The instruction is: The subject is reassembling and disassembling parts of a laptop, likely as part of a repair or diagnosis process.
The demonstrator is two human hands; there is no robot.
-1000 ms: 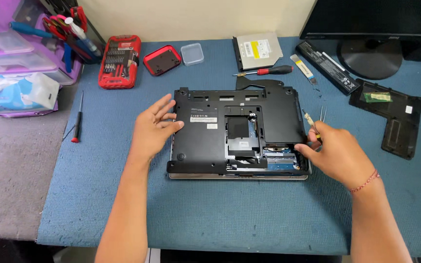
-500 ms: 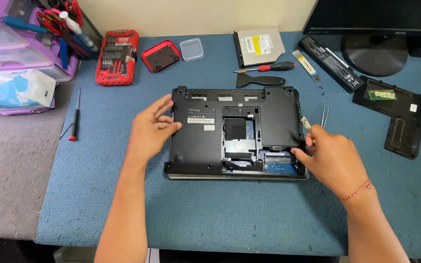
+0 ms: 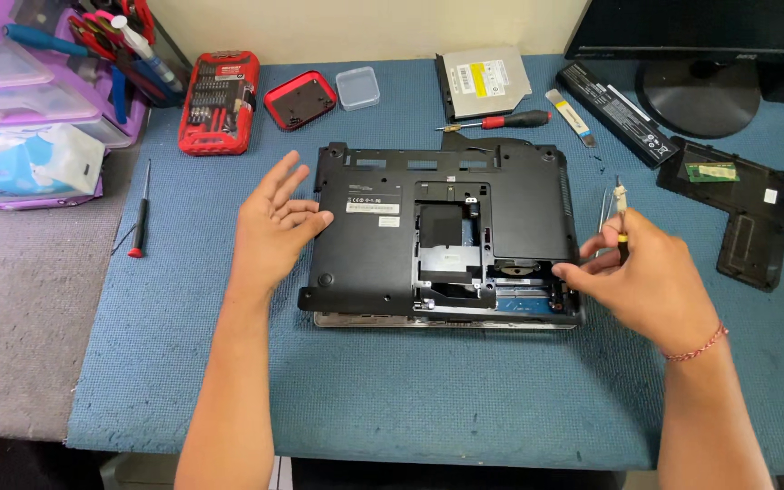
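Observation:
A black laptop (image 3: 383, 245) lies upside down in the middle of the blue mat, its bottom bays uncovered and a blue circuit board showing near the front. My left hand (image 3: 269, 227) hovers open just off the laptop's left edge, fingers spread, holding nothing. My right hand (image 3: 641, 277) rests at the laptop's front right corner, one finger touching the case. It grips a small precision screwdriver (image 3: 620, 207) with a black and yellow handle, tip pointing away from me.
A red-handled screwdriver (image 3: 508, 121), an optical drive (image 3: 483, 80), a long black battery (image 3: 614, 113) and a black cover panel (image 3: 741, 213) lie behind and right. A red bit set (image 3: 220, 100), a red tray (image 3: 299, 98), a thin screwdriver (image 3: 141, 210) and purple drawers (image 3: 29, 82) sit left. A monitor base (image 3: 696, 91) stands back right.
My left hand has lifted off the laptop's left edge and opened. My right hand has shifted slightly along the front right corner, still holding the small screwdriver.

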